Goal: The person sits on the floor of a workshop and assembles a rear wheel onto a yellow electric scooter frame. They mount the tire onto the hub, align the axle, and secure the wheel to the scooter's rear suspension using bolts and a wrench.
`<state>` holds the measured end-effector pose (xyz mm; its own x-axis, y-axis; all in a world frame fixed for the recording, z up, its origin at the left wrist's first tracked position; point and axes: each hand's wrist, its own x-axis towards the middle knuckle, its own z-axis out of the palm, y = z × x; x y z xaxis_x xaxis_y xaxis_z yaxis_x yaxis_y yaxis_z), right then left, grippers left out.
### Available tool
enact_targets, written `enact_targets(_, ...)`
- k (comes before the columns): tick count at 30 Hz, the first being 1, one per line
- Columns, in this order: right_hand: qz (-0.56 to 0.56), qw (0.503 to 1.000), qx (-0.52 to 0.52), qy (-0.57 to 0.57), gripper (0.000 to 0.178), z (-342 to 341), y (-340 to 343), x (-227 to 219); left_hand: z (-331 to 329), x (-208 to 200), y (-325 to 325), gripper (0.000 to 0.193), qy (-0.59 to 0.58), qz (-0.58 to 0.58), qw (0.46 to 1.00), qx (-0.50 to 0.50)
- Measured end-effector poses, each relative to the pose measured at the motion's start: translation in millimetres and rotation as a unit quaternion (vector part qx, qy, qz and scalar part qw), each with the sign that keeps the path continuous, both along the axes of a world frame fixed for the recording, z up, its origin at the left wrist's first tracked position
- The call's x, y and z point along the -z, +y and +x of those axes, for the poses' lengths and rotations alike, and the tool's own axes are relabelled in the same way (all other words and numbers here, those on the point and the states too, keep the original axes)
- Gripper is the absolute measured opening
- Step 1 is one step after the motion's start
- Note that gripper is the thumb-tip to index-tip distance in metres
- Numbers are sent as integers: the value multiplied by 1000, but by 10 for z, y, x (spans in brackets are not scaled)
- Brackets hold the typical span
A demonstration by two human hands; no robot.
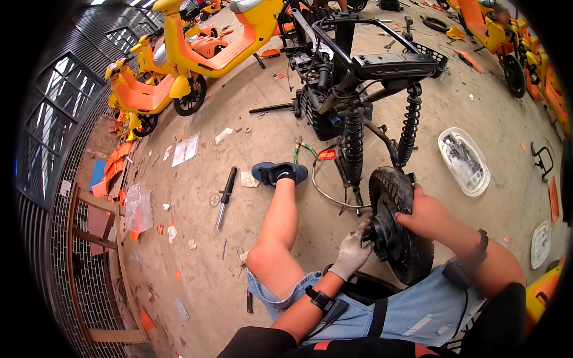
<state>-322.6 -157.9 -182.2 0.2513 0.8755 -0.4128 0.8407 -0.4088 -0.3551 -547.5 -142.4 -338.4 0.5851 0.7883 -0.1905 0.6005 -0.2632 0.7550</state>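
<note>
A small scooter wheel [391, 200] with a knobby black tyre stands upright in front of me, close to the lower end of a black coil shock absorber [353, 143]. My right hand [427, 215], bare, grips the tyre from the right, its thumb on the side and its fingers behind. On the left side, my left hand [352, 255] wears a light work glove. Its fingers curl at the dark hub [385, 235]; their tips are partly hidden. Above the wheel rises the stripped black scooter frame [394, 65]. A grey cable [325, 192] loops down from it.
A white plastic tub [464, 162] of metal parts sits at right. Left of my shoe [280, 173] lie a fork tube [226, 197] and a wrench [224, 249]. Yellow scooters [221, 36] stand behind, and a wooden frame [116, 337] leans at far left.
</note>
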Motion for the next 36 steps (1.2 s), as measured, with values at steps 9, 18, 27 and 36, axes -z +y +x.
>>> enact_targets(9,-16,1000,-19,-2,98,-10,-26,-63,63,695,-80,60,-24,-64,995,-75)
enact_targets(18,-29,999,-18,6,99,17,-28,-67,109,676,-56,43,-7,-73,997,-31)
enact_targets(27,-24,999,-29,9,100,-14,-27,-64,151,885,103,52,-37,-243,966,-84)
enact_targets(36,-25,999,-36,16,99,-5,-15,-100,129,474,129,53,-140,-462,862,-157)
